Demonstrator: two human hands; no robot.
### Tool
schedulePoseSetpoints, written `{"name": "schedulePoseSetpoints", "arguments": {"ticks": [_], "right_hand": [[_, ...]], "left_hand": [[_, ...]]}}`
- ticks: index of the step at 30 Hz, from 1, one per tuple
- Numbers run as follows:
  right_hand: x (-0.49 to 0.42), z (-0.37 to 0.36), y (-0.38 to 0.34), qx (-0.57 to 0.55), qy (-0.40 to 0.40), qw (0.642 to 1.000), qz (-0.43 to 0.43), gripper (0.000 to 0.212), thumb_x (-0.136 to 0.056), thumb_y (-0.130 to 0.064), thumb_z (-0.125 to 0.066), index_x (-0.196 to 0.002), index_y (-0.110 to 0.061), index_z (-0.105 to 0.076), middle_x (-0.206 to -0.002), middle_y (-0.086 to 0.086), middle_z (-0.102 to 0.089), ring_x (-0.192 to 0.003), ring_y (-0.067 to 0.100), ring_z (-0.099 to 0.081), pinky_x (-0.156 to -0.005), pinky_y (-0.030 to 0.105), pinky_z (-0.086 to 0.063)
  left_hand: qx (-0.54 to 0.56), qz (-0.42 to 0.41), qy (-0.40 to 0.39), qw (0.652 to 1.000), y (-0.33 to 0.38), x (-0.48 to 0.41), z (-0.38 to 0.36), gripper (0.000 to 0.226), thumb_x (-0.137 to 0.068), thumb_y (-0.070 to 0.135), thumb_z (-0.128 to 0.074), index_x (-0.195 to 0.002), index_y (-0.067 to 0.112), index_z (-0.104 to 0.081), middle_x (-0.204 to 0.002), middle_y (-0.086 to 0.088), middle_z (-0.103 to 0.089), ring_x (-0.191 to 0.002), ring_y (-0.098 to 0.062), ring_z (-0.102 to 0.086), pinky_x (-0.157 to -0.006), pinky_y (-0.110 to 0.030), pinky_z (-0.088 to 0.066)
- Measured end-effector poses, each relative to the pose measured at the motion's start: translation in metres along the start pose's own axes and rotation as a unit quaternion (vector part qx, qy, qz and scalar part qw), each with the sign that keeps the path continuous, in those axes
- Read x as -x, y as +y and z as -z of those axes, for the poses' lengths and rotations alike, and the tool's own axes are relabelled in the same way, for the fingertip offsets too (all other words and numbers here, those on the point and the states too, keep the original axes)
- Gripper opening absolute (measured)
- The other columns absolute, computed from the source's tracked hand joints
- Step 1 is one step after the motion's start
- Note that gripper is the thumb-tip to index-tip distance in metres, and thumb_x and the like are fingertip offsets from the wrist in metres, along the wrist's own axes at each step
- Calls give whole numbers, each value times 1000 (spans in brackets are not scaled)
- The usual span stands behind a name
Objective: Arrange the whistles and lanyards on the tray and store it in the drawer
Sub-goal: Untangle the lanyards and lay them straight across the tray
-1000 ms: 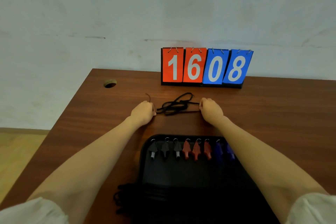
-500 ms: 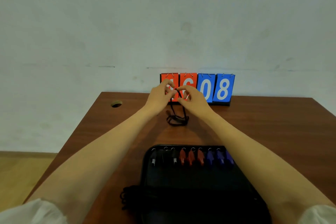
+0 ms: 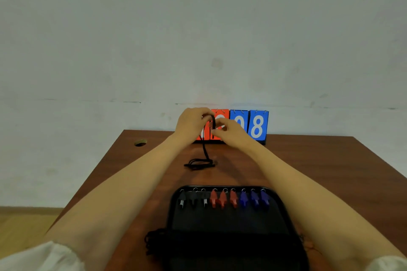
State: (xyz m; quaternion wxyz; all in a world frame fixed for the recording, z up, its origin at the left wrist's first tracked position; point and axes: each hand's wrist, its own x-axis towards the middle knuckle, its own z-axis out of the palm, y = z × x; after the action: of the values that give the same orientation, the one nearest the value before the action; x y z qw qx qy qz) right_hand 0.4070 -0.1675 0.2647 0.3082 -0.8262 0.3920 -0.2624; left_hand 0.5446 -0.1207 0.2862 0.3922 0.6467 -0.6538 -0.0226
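Observation:
A black tray [image 3: 226, 224] lies at the near edge of the brown table [image 3: 319, 165]. Along its far rim sits a row of whistles: black ones [image 3: 193, 200], red ones [image 3: 222, 198] and blue ones [image 3: 254, 199]. Both hands are raised above the table's far middle. My left hand [image 3: 191, 124] and my right hand [image 3: 229, 131] pinch the top of a black lanyard [image 3: 204, 149]. The cord hangs down from them, and its lower loops lie bunched on the table. More black lanyards [image 3: 154, 241] spill over the tray's near left corner.
A flip scoreboard [image 3: 253, 125] with red and blue number cards stands at the table's far edge against the wall, partly hidden by my hands. A round cable hole [image 3: 140, 143] is at the far left of the table. Floor shows at the left.
Both hands have lifted the black lanyard off the table and come together, so the cord now hangs from them. The view has tilted upward.

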Motion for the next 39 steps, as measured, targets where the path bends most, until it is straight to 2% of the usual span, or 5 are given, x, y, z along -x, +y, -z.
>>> {"name": "schedulePoseSetpoints", "arguments": {"ticks": [3,12,22,34,39], "right_hand": [[9,5,-2,-9,-12,1000,-10,17,-96,-29,-52,-84,-20,-60,-93,4,-63,-92,22,-60,-80,29,-46],[12,50,-19,121,129,983,49,30,-100,-22,-42,-111,-8,-66,-106,10,-69,-97,22,-62,-86,37,-51],[32,96,7,132,234,963,7,21,-97,-25,-50,-102,-6,-58,-82,11,-64,-71,26,-59,-65,39,-48],[77,80,62,174,133,973,-73,30,-100,-23,-44,-97,-3,-66,-92,14,-68,-84,30,-62,-71,37,-47],[104,71,80,163,103,975,-110,19,-100,-19,-43,-108,-6,-55,-98,8,-64,-86,26,-60,-79,42,-50]], "left_hand": [[-32,-15,11,999,5,3,3,24,-95,16,-49,-105,12,-70,-102,-4,-70,-93,-19,-63,-79,-25,-46],[56,69,-60,994,18,7,5,19,-99,25,-44,-97,9,-53,-86,-5,-63,-58,-6,-52,-47,-8,-37],[-32,60,-51,996,-14,22,31,29,-100,21,-41,-101,3,-64,-87,-5,-59,-79,-18,-52,-65,-23,-38],[-125,136,-104,977,-57,77,27,32,-100,15,-37,-125,8,-56,-115,-15,-64,-103,-31,-59,-86,-40,-47],[-102,194,-119,968,-65,109,21,21,-94,32,-53,-97,12,-57,-92,-9,-68,-73,-24,-57,-70,-35,-44]]}}
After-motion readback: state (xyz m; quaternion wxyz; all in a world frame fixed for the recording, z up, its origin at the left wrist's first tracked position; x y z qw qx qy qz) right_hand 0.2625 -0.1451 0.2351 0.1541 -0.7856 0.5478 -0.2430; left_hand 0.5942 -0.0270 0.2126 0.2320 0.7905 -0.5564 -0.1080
